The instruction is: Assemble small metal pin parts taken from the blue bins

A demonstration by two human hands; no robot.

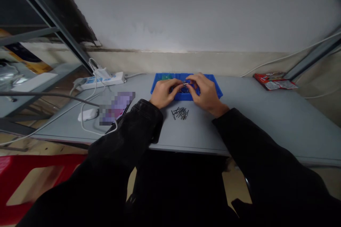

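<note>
Over a blue compartment tray (217, 87), my left hand (164, 93) and my right hand (205, 93) meet fingertip to fingertip. Both are closed in a pinch on a small, thin, shiny metal piece (185, 83); its exact kind is too small to make out. Small metal parts lie in the tray beneath my fingers, partly hidden by them. Something green (166, 77) sits in the tray's left compartment. On the table just in front of the tray is a loose pile of short grey metal pins (180, 112).
On the grey table (253, 120), a white power strip (103, 81) with cables stands at the back left. Nearer are a white earbud case (88, 114) and a blurred-out phone (117, 108). A red snack packet (275, 81) lies back right. A red stool (34, 181) is at lower left.
</note>
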